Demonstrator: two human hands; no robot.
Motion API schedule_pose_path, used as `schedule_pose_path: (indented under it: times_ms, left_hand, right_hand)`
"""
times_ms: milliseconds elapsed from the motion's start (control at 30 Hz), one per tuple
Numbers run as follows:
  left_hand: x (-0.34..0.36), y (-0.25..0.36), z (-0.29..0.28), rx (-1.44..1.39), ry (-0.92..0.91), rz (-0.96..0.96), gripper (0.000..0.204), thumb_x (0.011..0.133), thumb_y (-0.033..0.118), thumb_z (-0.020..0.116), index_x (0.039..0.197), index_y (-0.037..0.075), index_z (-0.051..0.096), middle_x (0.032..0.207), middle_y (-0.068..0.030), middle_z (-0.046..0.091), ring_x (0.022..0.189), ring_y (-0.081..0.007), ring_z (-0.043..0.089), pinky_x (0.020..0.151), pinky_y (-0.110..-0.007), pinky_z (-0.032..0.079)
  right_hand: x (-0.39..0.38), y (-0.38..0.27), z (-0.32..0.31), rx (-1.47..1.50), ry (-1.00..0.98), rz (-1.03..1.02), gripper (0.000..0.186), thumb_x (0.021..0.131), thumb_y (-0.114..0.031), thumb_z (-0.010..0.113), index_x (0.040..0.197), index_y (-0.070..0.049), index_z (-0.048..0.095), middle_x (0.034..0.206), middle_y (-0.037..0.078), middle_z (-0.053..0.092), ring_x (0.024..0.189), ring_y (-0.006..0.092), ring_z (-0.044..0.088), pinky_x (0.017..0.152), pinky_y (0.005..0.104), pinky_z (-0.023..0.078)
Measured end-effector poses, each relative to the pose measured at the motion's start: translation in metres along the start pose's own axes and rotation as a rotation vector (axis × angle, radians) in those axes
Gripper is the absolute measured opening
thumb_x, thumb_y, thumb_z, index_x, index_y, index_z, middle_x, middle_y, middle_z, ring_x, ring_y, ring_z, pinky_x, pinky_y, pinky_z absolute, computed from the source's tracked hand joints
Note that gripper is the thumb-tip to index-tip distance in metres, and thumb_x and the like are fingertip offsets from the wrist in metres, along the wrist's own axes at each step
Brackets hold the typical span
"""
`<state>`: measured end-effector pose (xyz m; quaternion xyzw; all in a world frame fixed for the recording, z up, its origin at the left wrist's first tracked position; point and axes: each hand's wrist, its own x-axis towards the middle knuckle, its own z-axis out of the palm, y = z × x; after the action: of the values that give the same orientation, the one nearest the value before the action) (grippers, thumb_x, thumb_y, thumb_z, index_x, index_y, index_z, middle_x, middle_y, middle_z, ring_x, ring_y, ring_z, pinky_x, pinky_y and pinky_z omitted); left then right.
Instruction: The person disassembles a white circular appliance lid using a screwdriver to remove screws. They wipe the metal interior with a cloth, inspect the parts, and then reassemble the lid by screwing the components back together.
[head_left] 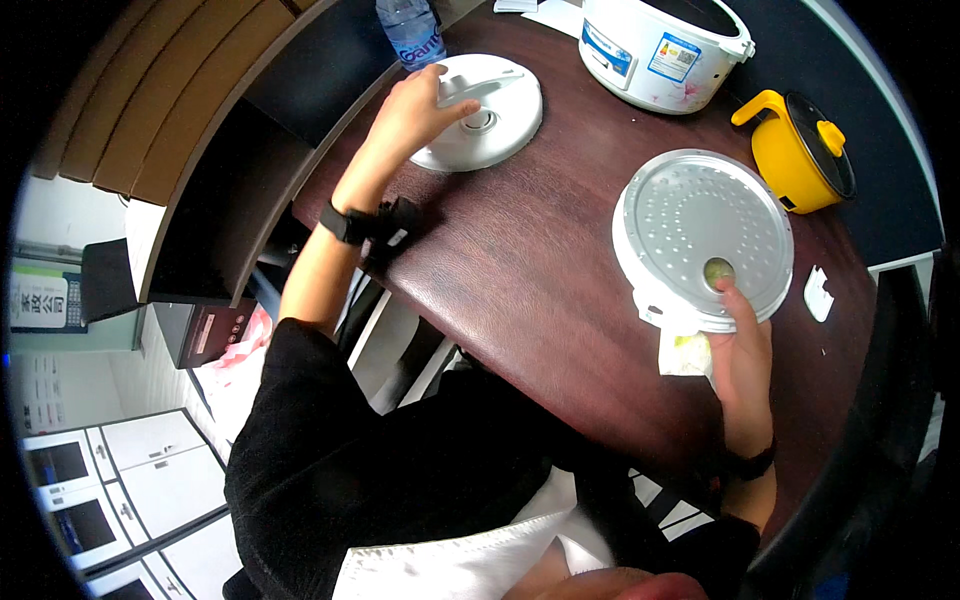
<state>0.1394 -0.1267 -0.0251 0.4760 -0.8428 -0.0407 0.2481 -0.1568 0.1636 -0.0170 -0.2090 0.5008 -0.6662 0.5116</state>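
Note:
My left hand (425, 110) is at a round white plastic lid (495, 140) on the upper left of the table, fingers apart over its moulded top, thumb near the central round fitting. My right hand (740, 360) grips a second round lid (700, 210), its dimpled silver face up, with the thumb at a round opening near its lower edge. A crumpled white cloth or tissue (685, 353) with yellowish stains is also in that hand, under the lid's rim. A small white plastic piece (818, 293) lies just to the right.
A white rice cooker body (640, 70) and a yellow pot (790, 160) with a handle stand at the back right of the dark wooden table (500, 260). A water bottle (405, 30) is beside the left lid. A shelf unit (240, 150) borders the table's left.

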Motion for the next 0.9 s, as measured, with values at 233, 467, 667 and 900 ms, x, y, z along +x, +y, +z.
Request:
schedule_pose_path:
  times_ms: [233,467,667,900]
  left_hand:
    - [0.024,-0.028,0.012,-0.159,-0.195,-0.041,0.047,0.08,0.032,0.064,0.108,-0.005,0.057,0.092,-0.0227,0.063,0.085,-0.0314,0.063,0.075,-0.035,0.049]
    - [0.009,0.019,-0.023,-0.858,-0.098,-0.192,0.038,0.089,0.026,0.056,0.11,-0.005,0.057,0.092,-0.0108,0.063,0.081,-0.0158,0.059,0.069,-0.027,0.047]
    - [-0.014,0.106,-0.051,-1.268,-0.106,-0.035,0.04,0.09,0.022,0.053,0.119,-0.006,0.05,0.107,-0.0132,0.06,0.094,-0.0165,0.058,0.08,-0.029,0.048]
    - [-0.017,0.154,-0.039,-1.394,-0.19,0.017,0.038,0.091,0.022,0.052,0.117,-0.006,0.05,0.106,-0.0119,0.06,0.094,-0.0156,0.059,0.079,-0.027,0.049]
  right_hand:
    - [-0.003,0.007,-0.009,-0.265,-0.088,-0.144,0.017,0.086,-0.008,0.055,0.1,0.0,0.058,0.101,0.006,0.059,0.095,0.0132,0.055,0.084,0.0281,0.043]
    - [-0.005,0.004,-0.003,-0.268,-0.017,-0.205,0.021,0.088,-0.017,0.053,0.09,0.002,0.061,0.094,0.006,0.061,0.085,0.0113,0.057,0.076,0.025,0.045]
    - [-0.012,-0.003,-0.003,-0.191,-0.071,-0.183,0.026,0.089,-0.021,0.049,0.086,0.002,0.061,0.083,0.007,0.062,0.073,0.0123,0.06,0.067,0.0238,0.047]
    - [-0.026,-0.016,-0.009,-0.249,-0.183,-0.215,0.032,0.093,-0.028,0.043,0.092,0.001,0.057,0.088,0.009,0.061,0.081,0.0137,0.058,0.076,0.0262,0.045]
